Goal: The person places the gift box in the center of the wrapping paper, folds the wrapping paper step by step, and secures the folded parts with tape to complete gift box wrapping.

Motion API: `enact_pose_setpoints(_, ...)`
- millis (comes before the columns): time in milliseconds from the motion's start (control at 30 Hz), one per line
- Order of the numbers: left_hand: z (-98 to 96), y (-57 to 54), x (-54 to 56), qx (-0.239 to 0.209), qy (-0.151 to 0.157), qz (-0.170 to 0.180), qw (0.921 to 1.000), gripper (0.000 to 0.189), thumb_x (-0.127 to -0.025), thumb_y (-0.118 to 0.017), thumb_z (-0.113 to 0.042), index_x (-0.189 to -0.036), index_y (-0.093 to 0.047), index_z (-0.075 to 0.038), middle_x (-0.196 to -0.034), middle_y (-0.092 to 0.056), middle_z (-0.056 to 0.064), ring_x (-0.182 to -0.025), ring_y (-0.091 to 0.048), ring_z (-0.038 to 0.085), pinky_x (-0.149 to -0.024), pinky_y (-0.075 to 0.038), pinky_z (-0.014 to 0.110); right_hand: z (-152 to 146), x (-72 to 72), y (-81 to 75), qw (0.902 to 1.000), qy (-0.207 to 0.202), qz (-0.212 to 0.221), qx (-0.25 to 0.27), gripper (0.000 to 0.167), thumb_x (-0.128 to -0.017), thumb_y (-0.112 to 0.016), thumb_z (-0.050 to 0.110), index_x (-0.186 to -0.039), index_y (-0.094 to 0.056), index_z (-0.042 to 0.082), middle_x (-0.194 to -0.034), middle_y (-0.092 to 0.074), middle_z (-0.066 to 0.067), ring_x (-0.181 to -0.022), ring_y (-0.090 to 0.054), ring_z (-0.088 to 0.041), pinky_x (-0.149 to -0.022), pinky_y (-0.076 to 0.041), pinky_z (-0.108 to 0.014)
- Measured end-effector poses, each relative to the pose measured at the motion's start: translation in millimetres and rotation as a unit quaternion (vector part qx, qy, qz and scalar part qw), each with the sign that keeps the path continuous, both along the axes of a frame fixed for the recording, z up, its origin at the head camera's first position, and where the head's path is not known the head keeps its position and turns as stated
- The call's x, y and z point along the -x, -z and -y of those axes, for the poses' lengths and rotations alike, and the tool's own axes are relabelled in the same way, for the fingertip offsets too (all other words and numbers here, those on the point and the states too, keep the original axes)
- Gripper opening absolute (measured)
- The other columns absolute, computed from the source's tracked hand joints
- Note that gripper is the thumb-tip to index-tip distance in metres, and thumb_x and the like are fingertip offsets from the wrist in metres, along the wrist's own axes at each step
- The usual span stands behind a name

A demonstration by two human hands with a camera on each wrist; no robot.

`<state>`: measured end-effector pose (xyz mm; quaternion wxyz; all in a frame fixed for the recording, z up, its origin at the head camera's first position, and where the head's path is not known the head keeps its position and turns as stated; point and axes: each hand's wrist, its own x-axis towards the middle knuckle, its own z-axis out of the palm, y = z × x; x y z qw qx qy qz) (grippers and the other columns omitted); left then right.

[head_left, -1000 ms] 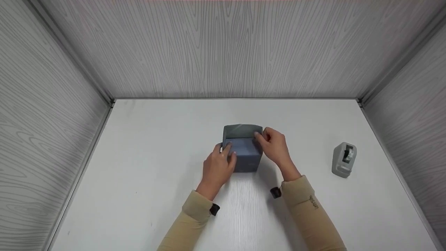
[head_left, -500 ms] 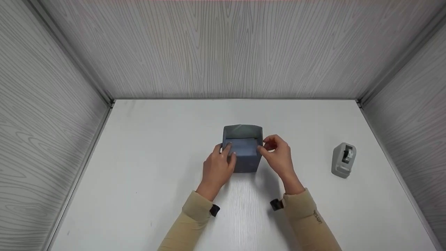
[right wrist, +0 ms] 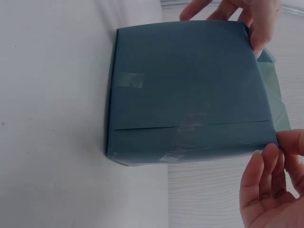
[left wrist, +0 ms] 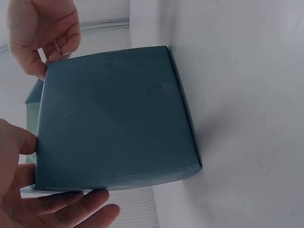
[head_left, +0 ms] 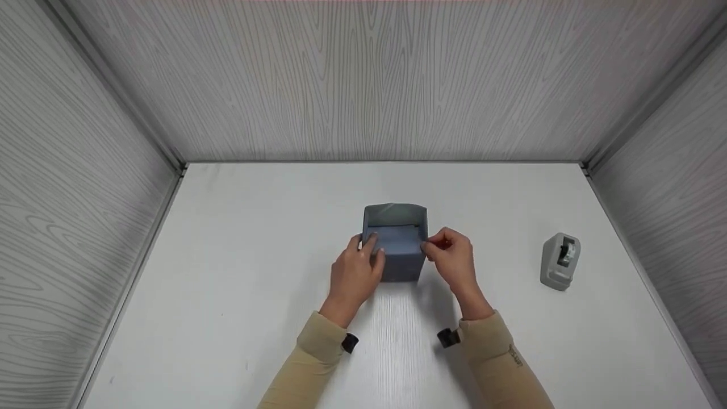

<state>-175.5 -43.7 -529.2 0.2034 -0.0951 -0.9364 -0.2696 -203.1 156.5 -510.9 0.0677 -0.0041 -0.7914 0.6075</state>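
Box (head_left: 400, 268) stands on the counter (head_left: 227, 255), far flap (head_left: 396, 215) raised; left hand (head_left: 353, 271) grips its left side, near the top; right hand (head_left: 454, 258) pinches its near right top corner. Tape dispenser (head_left: 554, 264) stands well apart, to the right.

We saw the bare right hand (head_left: 452, 258) move from the back right corner of the blue-grey folded paper box (head_left: 400, 266) to nearer its front right corner. A second before, its thumb was by the standing back flap (head_left: 396, 215). Half a second before, its thumb and fingers were apart; now we saw them pinch the edge. The tan cuffed sleeve (head_left: 487, 341) came lower too, and we saw more of the box's right side.
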Motion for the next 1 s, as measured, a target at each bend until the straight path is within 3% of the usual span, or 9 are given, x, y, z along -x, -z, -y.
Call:
enact_pose_setpoints(200,0.8,-0.7,0.4,0.002,-0.003,0.005,1.0,0.038,-0.098,-0.055,-0.031,-0.126,-0.068,-0.008,-0.114,-0.062,0.019,-0.09,-0.068,0.032,-0.071,-0.056,0.045,2,4.3,-2.8,0.9999,-0.001,-0.01,0.001,0.009,-0.083,-0.066,-0.004,-0.087,-0.06,0.002,-0.076,-0.06,-0.01,-0.065,-0.06,-0.022,-0.057,-0.051,-0.026)
enact_pose_setpoints(1000,0.2,-0.9,0.6,-0.002,0.0,-0.004,1.0,0.037,-0.098,-0.057,-0.03,-0.124,-0.068,-0.007,-0.115,-0.063,0.02,-0.09,-0.068,0.032,-0.069,-0.056,0.045,4,31.6,-24.8,0.999,0.006,-0.041,-0.016,0.007,-0.085,-0.065,0.0,-0.085,-0.06,0.003,-0.077,-0.056,-0.009,-0.063,-0.054,-0.018,-0.054,-0.049,-0.025)
